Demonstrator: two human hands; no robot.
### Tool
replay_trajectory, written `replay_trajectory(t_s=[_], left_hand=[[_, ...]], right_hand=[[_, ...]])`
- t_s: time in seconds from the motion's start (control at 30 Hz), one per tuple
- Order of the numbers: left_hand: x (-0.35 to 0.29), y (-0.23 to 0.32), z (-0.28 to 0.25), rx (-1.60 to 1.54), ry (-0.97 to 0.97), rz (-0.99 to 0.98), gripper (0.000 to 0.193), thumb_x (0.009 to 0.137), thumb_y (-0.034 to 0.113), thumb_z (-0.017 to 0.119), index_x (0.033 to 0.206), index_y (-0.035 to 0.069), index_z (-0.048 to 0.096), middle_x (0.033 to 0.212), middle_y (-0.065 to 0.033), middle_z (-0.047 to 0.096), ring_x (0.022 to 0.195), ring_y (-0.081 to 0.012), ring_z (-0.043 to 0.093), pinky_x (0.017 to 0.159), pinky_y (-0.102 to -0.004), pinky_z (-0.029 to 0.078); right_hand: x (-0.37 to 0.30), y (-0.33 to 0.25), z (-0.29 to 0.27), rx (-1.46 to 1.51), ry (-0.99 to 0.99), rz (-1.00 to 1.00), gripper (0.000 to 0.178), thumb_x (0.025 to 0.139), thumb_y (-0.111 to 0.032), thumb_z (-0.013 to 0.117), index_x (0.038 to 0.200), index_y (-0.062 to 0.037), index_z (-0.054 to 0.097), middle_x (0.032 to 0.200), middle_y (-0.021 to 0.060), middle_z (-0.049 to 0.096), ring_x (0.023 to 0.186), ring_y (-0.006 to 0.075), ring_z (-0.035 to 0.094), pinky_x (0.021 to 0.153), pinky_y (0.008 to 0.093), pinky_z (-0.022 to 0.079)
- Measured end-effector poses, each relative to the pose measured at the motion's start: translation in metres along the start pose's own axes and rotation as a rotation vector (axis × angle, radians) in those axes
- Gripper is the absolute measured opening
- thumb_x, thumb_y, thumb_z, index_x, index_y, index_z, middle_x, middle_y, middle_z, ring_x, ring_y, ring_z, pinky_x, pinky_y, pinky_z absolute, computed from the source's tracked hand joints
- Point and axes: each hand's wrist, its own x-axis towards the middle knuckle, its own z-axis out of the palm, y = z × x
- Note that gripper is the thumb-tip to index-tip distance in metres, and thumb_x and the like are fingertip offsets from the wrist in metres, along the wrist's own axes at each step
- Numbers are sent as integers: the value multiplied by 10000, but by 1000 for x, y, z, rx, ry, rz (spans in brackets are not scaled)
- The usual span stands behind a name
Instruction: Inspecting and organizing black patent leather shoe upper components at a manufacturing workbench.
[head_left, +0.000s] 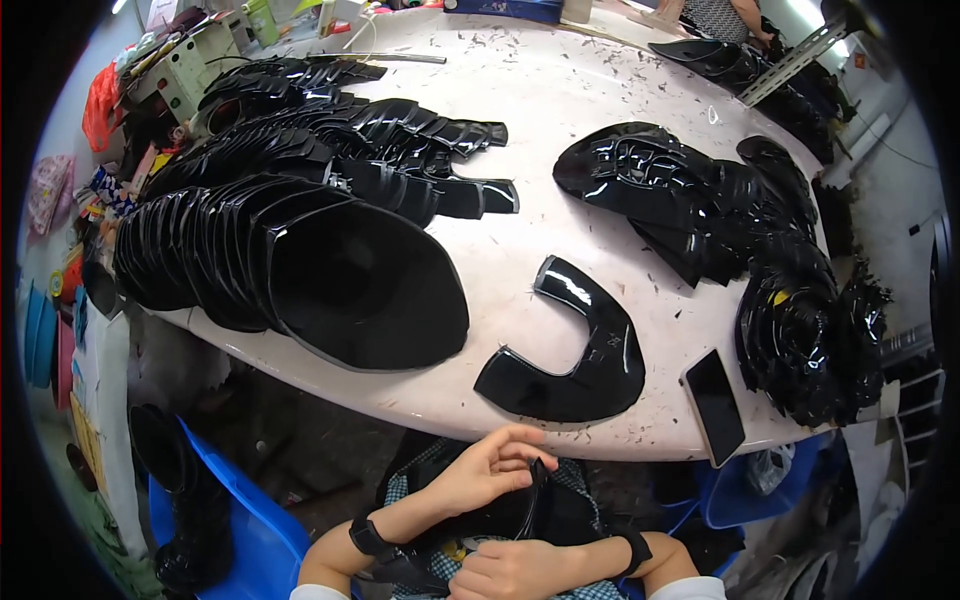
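Observation:
In front of my lap, my left hand has its fingers curled about the upper end of a black glossy sheet piece, seen nearly edge-on. Lower down, my right hand is closed by the lower end of that piece; whatever lies inside its fingers is hidden. On the pale table just beyond my hands rests a single curved, U-shaped black glossy piece. A long row of stacked black glossy pieces leans to the left, the nearest showing a broad oval face.
More black pieces lie at the far left, and heaps of black pieces and rolled ones at the right. A phone sits by the near edge. Below are blue tubs. Another person is at the far right.

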Motion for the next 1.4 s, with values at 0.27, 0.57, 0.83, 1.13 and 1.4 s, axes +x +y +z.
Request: replay_trajectory(t_s=[0.27, 0.57, 0.83, 1.13, 1.4], left_hand=[[-9, -18, 0, -61, 47, 126, 173, 754, 82, 658, 840, 50, 511, 834, 11, 537, 710, -34, 484, 637, -176, 412], [-20, -3, 14, -29, -234, 89, 139, 799, 40, 594, 875, 29, 479, 846, -6, 516, 783, -58, 482, 706, -204, 414], [-33, 19, 16, 194, -133, 249, 143, 786, 44, 606, 868, 13, 493, 816, -9, 534, 719, -49, 483, 640, -194, 417], [-54, 58, -26, 1206, 413, 508, 300, 697, 140, 672, 947, -1, 586, 915, -136, 608, 817, -258, 588, 720, -303, 472], [-68, 47, -37, 1068, 10, 138, 319, 748, 306, 640, 872, 28, 544, 609, -126, 566, 538, -262, 571, 492, -290, 439]], right_hand=[[-22, 20, -32, -18, 572, 651, 201, 658, -78, 671, 821, -71, 555, 728, 55, 566, 629, 175, 548, 619, 272, 438], [-64, 28, -36, 1439, 443, 899, 210, 857, -218, 528, 824, -79, 374, 806, 13, 419, 754, 105, 366, 684, 221, 326], [-79, 42, -24, 1766, 354, 795, 407, 786, -251, 635, 1030, -22, 403, 987, 47, 447, 921, 130, 424, 809, 256, 342], [-120, 26, -4, 1841, 537, 794, 325, 705, -154, 712, 926, 45, 579, 839, 56, 610, 728, 98, 552, 683, 218, 424], [-100, 31, 0, 2081, 743, 839, 362, 826, -323, 552, 874, 36, 550, 818, 125, 600, 737, 221, 593, 714, 332, 470]])
